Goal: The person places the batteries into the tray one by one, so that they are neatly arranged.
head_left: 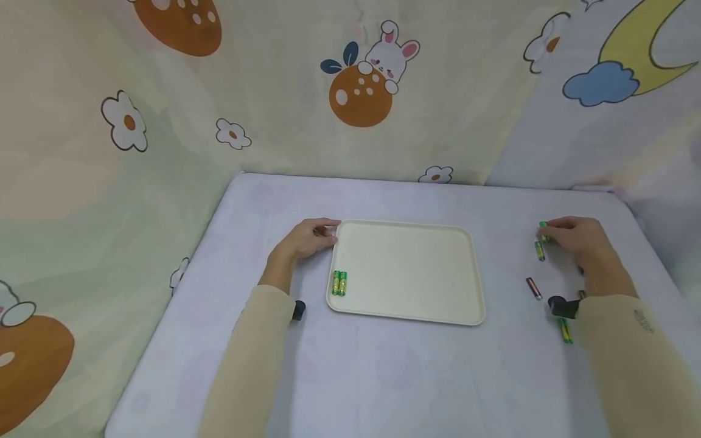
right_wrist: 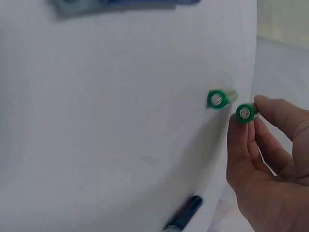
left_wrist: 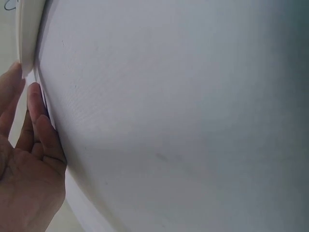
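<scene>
In the head view, a cream tray [head_left: 405, 274] lies on the white-covered table with two green batteries [head_left: 339, 283] side by side at its left end. My left hand [head_left: 308, 238] is at the tray's upper left corner, its fingertips touching the rim. At the far right, my right hand [head_left: 583, 240] pinches a green battery [right_wrist: 245, 113] between thumb and fingers, one end facing the right wrist camera. Just beside the held one, another green battery [head_left: 540, 250] rests on the table.
A dark, copper-ended battery [head_left: 533, 288] lies right of the tray. Nearer the front, green batteries [head_left: 566, 331] sit beside the right wrist. More small pieces are partly hidden behind that wrist. A patterned cloth [head_left: 274, 91] rises behind the table.
</scene>
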Tool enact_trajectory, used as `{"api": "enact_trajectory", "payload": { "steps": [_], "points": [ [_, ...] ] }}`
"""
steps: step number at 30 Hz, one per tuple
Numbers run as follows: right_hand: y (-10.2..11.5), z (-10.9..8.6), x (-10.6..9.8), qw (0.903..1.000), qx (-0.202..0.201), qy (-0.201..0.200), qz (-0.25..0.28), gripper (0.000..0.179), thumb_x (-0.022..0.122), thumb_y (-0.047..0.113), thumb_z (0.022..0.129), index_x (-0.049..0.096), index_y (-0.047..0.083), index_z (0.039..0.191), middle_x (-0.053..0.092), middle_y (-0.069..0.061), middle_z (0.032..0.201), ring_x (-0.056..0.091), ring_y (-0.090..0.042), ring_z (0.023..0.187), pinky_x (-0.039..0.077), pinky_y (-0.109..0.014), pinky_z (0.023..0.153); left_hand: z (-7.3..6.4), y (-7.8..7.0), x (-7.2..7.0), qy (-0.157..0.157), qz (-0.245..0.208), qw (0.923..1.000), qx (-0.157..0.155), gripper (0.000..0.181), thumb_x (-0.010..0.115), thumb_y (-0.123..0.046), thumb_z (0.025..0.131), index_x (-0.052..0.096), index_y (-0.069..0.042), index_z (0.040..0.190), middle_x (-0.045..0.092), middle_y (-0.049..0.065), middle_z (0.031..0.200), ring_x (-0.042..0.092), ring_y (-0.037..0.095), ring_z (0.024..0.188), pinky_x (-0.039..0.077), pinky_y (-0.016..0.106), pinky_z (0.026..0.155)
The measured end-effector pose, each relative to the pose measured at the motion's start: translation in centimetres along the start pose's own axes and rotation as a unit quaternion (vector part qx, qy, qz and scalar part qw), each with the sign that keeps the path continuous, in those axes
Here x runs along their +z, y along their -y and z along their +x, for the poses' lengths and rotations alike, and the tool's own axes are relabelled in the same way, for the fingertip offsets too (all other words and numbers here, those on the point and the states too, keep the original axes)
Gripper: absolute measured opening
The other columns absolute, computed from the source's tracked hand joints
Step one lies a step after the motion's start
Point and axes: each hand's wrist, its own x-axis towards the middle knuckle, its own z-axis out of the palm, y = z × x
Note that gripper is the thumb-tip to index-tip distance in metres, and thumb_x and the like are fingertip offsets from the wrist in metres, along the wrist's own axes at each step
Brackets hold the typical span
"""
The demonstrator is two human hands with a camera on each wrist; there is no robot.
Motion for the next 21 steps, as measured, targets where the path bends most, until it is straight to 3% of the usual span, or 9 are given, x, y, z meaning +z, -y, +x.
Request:
{"api": "enact_trajectory", "payload": {
  "steps": [4,11,16,21],
  "points": [
    [0.9,-0.7,0.2,0.9976,-0.047,0.031,0.041,0.083,0.056,0.06,0.098,0.04,-0.001,0.153,0.04,-0.028,0.153,0.038,-0.045,0.141,0.025,-0.069,0.112,0.0,0.0,0.2,-0.004,0.001,1.0,0.002,0.046,0.071,-0.026,0.098,0.062,-0.028,0.143,0.062,0.003,0.12,0.054,0.023,0.107,0.044,0.039,0.095],
    [3.4,-2.6,1.3,0.9912,-0.086,0.059,0.081,0.082,0.062,0.06,0.096,0.043,0.002,0.151,0.048,-0.017,0.145,0.052,-0.027,0.125,0.032,-0.061,0.114,0.3,-0.1,0.6,-0.005,0.002,1.0,0.004,0.046,0.07,-0.03,0.098,0.061,-0.029,0.143,0.061,0.002,0.12,0.053,0.023,0.107,0.043,0.04,0.094],
    [5.7,-4.2,4.0,0.9817,-0.115,0.086,0.125,0.07,0.065,0.05,0.098,0.048,0.001,0.146,0.054,-0.01,0.135,0.058,-0.015,0.115,0.043,-0.046,0.111,-0.1,0.0,0.4,-0.003,0.009,1.0,-0.002,0.046,0.069,-0.028,0.099,0.06,-0.029,0.144,0.06,0.004,0.121,0.052,0.024,0.108,0.043,0.04,0.094],
    [8.3,-5.9,7.1,0.9662,-0.142,0.115,0.182,0.055,0.068,0.032,0.1,0.054,-0.003,0.14,0.056,-0.011,0.133,0.063,-0.011,0.106,0.053,-0.024,0.096,-0.3,-0.3,0.3,0.0,0.018,0.9998,0.005,0.046,0.068,-0.027,0.1,0.059,-0.027,0.145,0.06,0.005,0.121,0.052,0.024,0.108,0.043,0.04,0.095]
  ]
}}
